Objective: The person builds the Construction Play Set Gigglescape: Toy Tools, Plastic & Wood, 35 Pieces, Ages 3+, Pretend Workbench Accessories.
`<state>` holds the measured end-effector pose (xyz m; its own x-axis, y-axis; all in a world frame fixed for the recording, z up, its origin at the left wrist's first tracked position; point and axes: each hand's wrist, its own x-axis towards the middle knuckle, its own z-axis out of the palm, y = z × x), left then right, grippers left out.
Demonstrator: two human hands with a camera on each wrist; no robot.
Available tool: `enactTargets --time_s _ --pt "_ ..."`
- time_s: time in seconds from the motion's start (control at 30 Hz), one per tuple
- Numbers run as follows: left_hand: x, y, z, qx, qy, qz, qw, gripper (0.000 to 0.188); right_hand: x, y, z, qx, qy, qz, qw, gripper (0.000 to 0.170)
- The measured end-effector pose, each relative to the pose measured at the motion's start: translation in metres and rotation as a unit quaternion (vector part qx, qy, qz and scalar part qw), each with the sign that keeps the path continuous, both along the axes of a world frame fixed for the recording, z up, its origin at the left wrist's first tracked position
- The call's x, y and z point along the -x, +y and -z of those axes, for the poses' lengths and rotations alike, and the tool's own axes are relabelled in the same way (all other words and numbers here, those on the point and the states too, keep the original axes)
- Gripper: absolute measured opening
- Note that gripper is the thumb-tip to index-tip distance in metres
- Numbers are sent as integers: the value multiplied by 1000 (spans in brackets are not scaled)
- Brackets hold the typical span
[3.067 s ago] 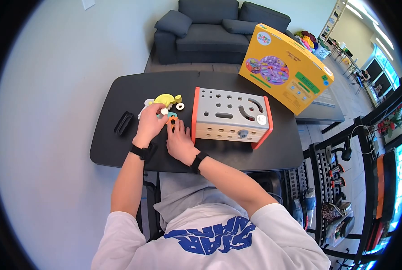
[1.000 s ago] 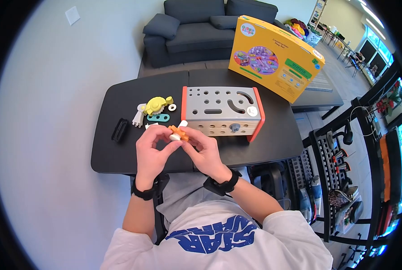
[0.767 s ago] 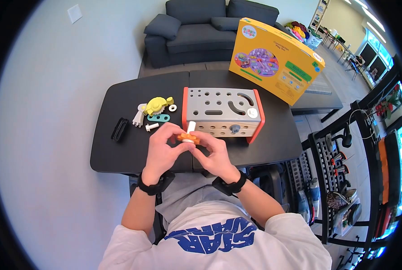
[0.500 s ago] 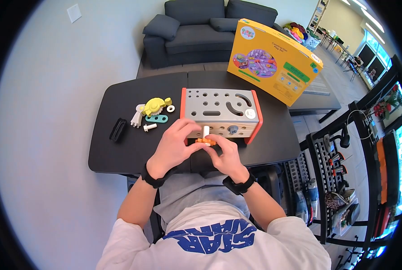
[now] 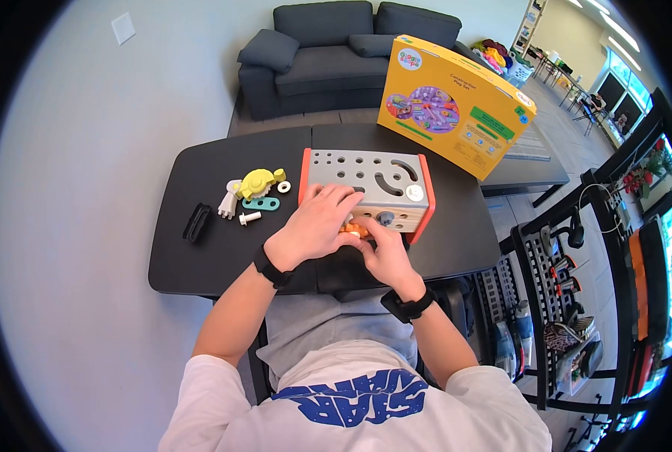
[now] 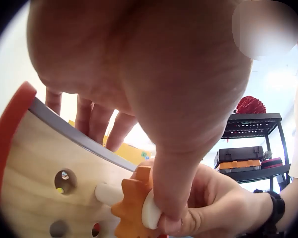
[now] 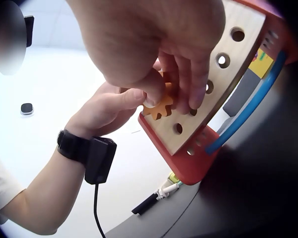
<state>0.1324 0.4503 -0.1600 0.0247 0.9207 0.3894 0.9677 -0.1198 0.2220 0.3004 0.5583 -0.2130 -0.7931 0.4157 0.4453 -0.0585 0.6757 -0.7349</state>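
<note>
An orange toy gear (image 6: 131, 206) with a white bolt (image 6: 107, 194) through it is at the front wooden side of the toy workbench (image 5: 336, 167). In the left wrist view the bolt's shank points at the holed panel. My right hand (image 5: 388, 258) pinches the gear between thumb and fingers. My left hand (image 5: 313, 226) lies over the workbench's top edge with its fingers extended, and its thumb presses the bolt's white head (image 6: 151, 211). In the head view the hands partly cover the gear.
Left of the workbench on the black table (image 5: 223, 267) are a yellow toy saw piece (image 5: 257, 183), a teal holed strip (image 5: 260, 204), a white bolt (image 5: 250, 218), a white ring (image 5: 284, 187) and a black holder (image 5: 197, 222). A yellow box (image 5: 456, 105) stands behind.
Both hands took up the orange gear and white bolt from the left, put them together upright, then carried them right and tipped the bolt toward the workbench front. The left fingers moved onto the workbench top.
</note>
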Motion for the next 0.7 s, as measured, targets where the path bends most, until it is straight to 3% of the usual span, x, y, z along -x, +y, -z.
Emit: enactTargets --time_s 0.4,0.57,0.7 --pt "-2 7 6 -26 -50 -21 998 65 6 -1 -14 44 -41 -19 998 41" --pt "-2 4 2 -41 -52 -36 997 62 -5 -1 -35 -71 -87 27 993 47" --pt "14 -6 -1 -94 -104 -10 990 49 -7 3 -51 -80 -68 50 993 46"
